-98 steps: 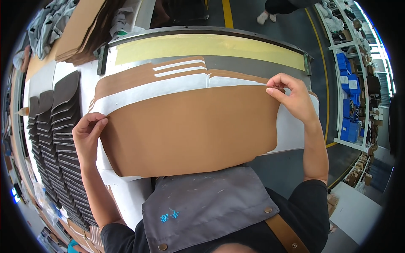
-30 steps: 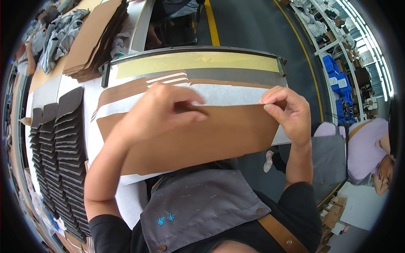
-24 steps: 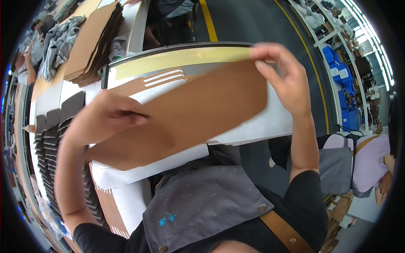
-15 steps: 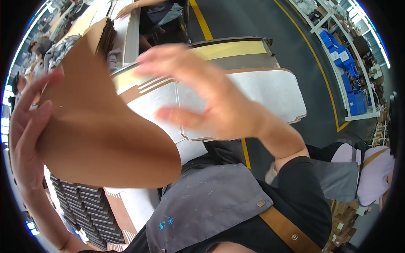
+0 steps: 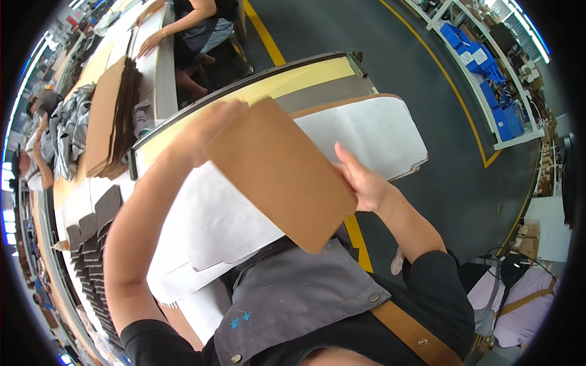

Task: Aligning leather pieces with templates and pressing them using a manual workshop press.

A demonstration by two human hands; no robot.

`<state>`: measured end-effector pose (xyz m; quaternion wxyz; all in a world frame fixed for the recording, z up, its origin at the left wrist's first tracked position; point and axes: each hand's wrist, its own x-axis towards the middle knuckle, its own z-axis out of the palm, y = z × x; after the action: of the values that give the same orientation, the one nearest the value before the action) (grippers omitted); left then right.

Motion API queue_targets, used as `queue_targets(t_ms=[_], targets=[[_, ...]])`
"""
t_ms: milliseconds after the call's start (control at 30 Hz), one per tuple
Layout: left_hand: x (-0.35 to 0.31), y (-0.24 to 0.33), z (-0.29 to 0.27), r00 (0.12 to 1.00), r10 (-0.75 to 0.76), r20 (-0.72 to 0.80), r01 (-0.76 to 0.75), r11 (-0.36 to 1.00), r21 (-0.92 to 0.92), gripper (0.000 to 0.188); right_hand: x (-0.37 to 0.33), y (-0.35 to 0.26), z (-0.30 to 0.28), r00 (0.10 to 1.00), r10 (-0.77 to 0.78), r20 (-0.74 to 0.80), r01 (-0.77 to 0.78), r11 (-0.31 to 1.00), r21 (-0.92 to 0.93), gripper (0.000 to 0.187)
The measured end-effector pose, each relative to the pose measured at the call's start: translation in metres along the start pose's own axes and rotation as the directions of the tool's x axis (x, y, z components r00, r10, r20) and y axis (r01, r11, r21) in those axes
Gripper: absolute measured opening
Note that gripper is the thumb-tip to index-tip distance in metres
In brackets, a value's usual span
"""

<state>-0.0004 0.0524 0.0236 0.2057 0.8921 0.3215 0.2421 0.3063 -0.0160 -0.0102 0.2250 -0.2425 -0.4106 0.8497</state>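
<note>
Far to the left, a row of dark folded pieces (image 5: 91, 244) lies along the counter (image 5: 73, 201), and behind it a stack of flat brown cardboard (image 5: 110, 116) rests on its side. The left hand (image 5: 207, 131) is raised above the counter, its fingers curled over the upper left edge of a brown cardboard sheet (image 5: 281, 174), gripping it at the top corner. The sheet is held up off the counter, tilted, with its lower corner hanging over the person's grey apron (image 5: 293, 299). Beneath it a large white sheet (image 5: 366, 131) lies spread across the counter. The right hand (image 5: 360, 180) presses against the right edge of the cardboard sheet, fingers open and stretched flat behind it, thumb not clearly visible.
</note>
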Motion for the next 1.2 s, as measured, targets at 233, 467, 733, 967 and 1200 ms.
queue_targets(t_ms=[233,467,733,967,1200], targets=[[-0.029,0.001,0.034,0.777,-0.63,0.0,0.63,0.777,0.007,0.046,-0.038,-0.011,-0.009,0.949,0.023,-0.316,-0.234,0.724,-0.649,0.095],[-0.026,0.043,0.044,0.881,-0.471,-0.045,0.455,0.869,-0.197,0.055,-0.005,0.011,0.021,0.916,-0.401,-0.014,-0.059,-0.101,-0.993,0.105],[-0.07,0.025,0.032,0.85,-0.493,-0.187,0.52,0.841,0.147,0.049,-0.045,0.013,-0.036,0.717,-0.576,-0.393,-0.006,0.559,-0.829,0.074],[-0.11,0.013,0.013,0.652,-0.758,-0.03,0.758,0.652,0.014,0.045,-0.049,-0.041,-0.11,0.687,-0.189,-0.702,-0.013,0.963,-0.271,0.048],[-0.111,0.001,-0.004,0.645,-0.763,0.052,0.764,0.645,-0.021,0.027,-0.02,-0.05,-0.114,0.719,-0.209,-0.663,-0.275,0.79,-0.548,0.025]])
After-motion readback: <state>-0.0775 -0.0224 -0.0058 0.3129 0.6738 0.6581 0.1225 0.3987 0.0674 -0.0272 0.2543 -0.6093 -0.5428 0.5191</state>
